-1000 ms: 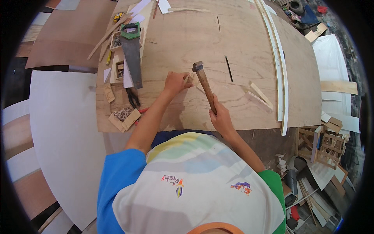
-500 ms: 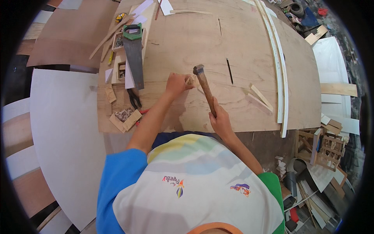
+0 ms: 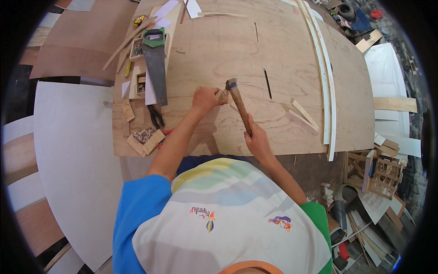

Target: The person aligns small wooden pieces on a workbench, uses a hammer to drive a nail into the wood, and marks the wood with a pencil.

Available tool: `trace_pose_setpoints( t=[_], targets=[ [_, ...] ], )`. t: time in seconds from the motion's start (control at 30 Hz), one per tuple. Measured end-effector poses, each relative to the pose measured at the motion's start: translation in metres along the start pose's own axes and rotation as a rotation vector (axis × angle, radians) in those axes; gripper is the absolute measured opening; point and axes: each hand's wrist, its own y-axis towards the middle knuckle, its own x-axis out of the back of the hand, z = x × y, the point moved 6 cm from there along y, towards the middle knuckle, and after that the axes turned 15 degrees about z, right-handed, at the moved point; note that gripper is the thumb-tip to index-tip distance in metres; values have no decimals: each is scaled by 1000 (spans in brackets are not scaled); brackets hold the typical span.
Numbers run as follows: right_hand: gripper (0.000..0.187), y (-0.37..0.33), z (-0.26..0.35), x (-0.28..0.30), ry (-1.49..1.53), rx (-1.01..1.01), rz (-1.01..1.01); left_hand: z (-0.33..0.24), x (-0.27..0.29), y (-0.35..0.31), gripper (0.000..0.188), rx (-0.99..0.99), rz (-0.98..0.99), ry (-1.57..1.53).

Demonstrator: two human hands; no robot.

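My right hand [image 3: 258, 138] is wrapped round the wooden handle of a hammer [image 3: 239, 102]. The hammer's metal head is up and to the left, right beside the fingers of my left hand [image 3: 206, 99]. Those fingers are closed on a small wooden piece [image 3: 222, 95], held upright over the plywood tabletop [image 3: 214, 55]. Part of the piece is hidden by my fingers, and any nail in it is too small to make out. Two short wood strips [image 3: 305, 114] lie to the right of my right hand.
A green-handled hand saw [image 3: 156, 64] rests over small wooden boxes at the left, with pliers [image 3: 156, 116] below. Wood offcuts [image 3: 146, 142] sit at the near left corner. A black pencil [image 3: 267, 84] lies mid-table; long pale strips [image 3: 325, 82] run along the right.
The hammer head has dropped slightly toward the wooden piece. My left hand keeps its grip, and the whole view has shifted a little.
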Motion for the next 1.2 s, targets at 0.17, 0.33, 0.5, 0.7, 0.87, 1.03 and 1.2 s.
trace_pose_setpoints(
  t=[0.17, 0.33, 0.5, 0.7, 0.87, 1.03, 1.2],
  targets=[
    [73, -3, 13, 8, -3, 60, -41, -3, 4, 1, 67, 8, 44, 20],
    [71, 0, 16, 5, 24, -31, 40, -5, 12, -1, 63, 53, 100, 28],
    [73, 8, 2, -5, -23, -77, 148, -2, 6, 2, 61, 28, 93, -2],
    [73, 2, 13, -3, -9, 34, 38, -4, 8, 1, 61, 87, 145, -2],
    [72, 5, 17, 4, 69, -43, 15, -6, 9, 2, 66, 34, 90, 95],
    [69, 16, -7, -2, 2, 26, 30, -7, 11, 3, 73, 15, 101, 25],
    [59, 42, -23, 6, 485, -236, -4, -8, 7, -7, 77, -149, -46, 23]
  ],
)
